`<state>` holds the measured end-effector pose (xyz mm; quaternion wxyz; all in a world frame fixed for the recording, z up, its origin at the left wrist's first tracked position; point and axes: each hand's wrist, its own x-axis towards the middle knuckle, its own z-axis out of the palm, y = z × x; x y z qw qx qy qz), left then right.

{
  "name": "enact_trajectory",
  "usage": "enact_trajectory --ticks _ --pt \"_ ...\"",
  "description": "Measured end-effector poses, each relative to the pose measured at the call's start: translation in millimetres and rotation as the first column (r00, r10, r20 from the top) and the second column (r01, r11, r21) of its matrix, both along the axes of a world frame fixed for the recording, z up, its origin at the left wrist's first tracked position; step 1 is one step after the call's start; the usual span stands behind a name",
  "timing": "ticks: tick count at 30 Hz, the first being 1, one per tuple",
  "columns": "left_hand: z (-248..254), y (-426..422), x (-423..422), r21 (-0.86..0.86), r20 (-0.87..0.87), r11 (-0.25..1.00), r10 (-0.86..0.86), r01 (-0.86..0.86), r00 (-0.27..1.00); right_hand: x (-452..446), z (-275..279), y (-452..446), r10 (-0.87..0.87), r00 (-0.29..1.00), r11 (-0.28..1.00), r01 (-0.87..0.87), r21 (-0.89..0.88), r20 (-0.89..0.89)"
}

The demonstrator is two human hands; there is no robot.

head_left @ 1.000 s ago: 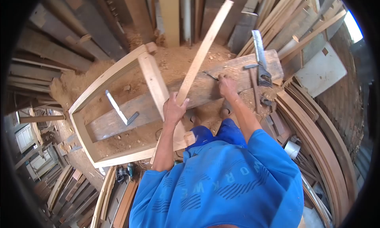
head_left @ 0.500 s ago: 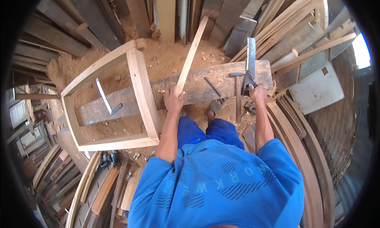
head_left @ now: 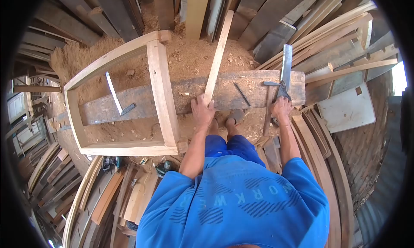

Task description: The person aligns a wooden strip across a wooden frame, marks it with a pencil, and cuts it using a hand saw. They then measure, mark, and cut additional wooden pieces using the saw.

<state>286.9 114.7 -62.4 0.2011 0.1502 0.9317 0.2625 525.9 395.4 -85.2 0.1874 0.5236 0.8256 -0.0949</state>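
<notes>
My left hand [head_left: 202, 112] is closed around the lower end of a narrow wooden strip [head_left: 220, 54], which slants up and away over the plank bench [head_left: 220, 102]. At the bench's right end, my right hand [head_left: 282, 107] grips the dark handle of a handsaw [head_left: 286, 62]. The saw's metal blade points away from me. Just left of that hand lies a hammer [head_left: 269, 108], its handle hanging past the near edge. A thin dark rod-like tool [head_left: 242, 94] rests on the bench between my hands.
A wooden frame [head_left: 163, 88] lies across the bench at left, with a try square [head_left: 117, 97] inside its outline. Boards [head_left: 164, 11] lean at the back. Curved timbers [head_left: 319, 170] stand at right. A green power tool [head_left: 164, 167] sits near my left elbow.
The view has shifted slightly. My left hand still holds the strip. My right hand stays at the saw handle, its fingers now closed further over it.
</notes>
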Motion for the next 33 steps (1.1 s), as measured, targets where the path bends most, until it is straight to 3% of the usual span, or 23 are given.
enact_trajectory --ticks 4,7,8,10,16,18,20,22,24,27,28,31,33 --pt "-9 -4 1 -0.040 -0.148 0.999 -0.024 0.018 0.989 -1 16 5 -0.033 0.994 0.999 0.031 0.019 0.101" --pt "-12 -12 6 0.014 -0.088 1.000 0.029 -0.028 0.996 -1 42 5 -0.152 0.987 0.988 0.153 0.007 -0.046" --pt "-12 -18 11 0.061 -0.097 0.997 0.057 -0.051 0.994 23 11 8 0.141 0.983 0.924 -0.089 0.372 -0.115" --pt "-12 -34 20 0.154 -0.118 0.985 0.099 -0.080 0.988 18 34 4 0.091 0.962 0.970 -0.028 0.240 -0.257" --pt "3 -16 -7 0.036 -0.086 0.984 0.175 -0.173 0.981 -59 147 -42 -0.033 0.809 0.991 -0.051 -0.126 -0.587" --pt "-28 -11 -14 0.014 -0.144 0.979 0.202 -0.203 0.969 -89 173 -61 -0.087 0.799 0.959 -0.094 -0.266 -0.595" --pt "-41 -13 -13 0.017 -0.152 0.973 0.231 -0.231 0.961 -117 196 -83 -0.190 0.689 0.915 -0.135 -0.381 -0.700" --pt "-42 -20 -11 0.045 -0.118 0.967 0.256 -0.252 0.960 -130 197 -98 -0.192 0.655 0.877 -0.218 -0.427 -0.730" --pt "-46 -41 4 0.054 -0.125 0.968 0.250 -0.245 0.960 -134 192 -105 -0.074 0.694 0.857 -0.323 -0.401 -0.716" --pt "-45 -43 7 0.077 -0.156 0.954 0.299 -0.291 0.941 -134 170 -113 0.164 0.531 0.865 -0.483 -0.138 -0.832" --pt "-43 -40 5 0.085 -0.167 0.945 0.326 -0.316 0.931 -135 187 -116 -0.031 0.672 0.828 -0.397 -0.395 -0.740" --pt "-44 -16 -30 0.050 -0.163 0.949 0.316 -0.312 0.935 -137 182 -119 0.037 0.611 0.839 -0.449 -0.307 -0.791" --pt "-45 -2 -43 0.023 -0.218 0.928 0.367 -0.372 0.904 -141 185 -120 -0.018 0.638 0.825 -0.425 -0.372 -0.770"
